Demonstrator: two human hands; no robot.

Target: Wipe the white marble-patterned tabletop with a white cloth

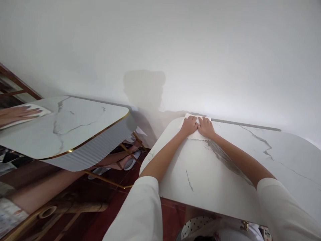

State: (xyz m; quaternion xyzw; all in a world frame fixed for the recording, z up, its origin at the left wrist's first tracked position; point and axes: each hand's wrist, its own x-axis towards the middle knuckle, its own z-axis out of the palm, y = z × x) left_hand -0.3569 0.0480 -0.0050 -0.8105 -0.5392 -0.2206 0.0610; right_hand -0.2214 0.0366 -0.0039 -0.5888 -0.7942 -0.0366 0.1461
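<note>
A white cloth (198,135) with a scalloped near edge lies against the far edge of the white marble-patterned table (213,187). My left hand (190,125) presses on its left part, fingers bent over it and pointing at the wall. Right beside it, my right hand (205,127) bears down on the cloth's right part with its fingers curled. The two hands touch or nearly touch at the thumbs. Both arms are stretched far forward across the tabletop.
A white wall (213,60) rises behind the table. To the left stands a second marble-patterned table (82,117) with a gold rim, where another person's hand (22,113) rests on a white cloth (41,109). That person's legs and a bamboo-like chair (75,207) occupy the lower left.
</note>
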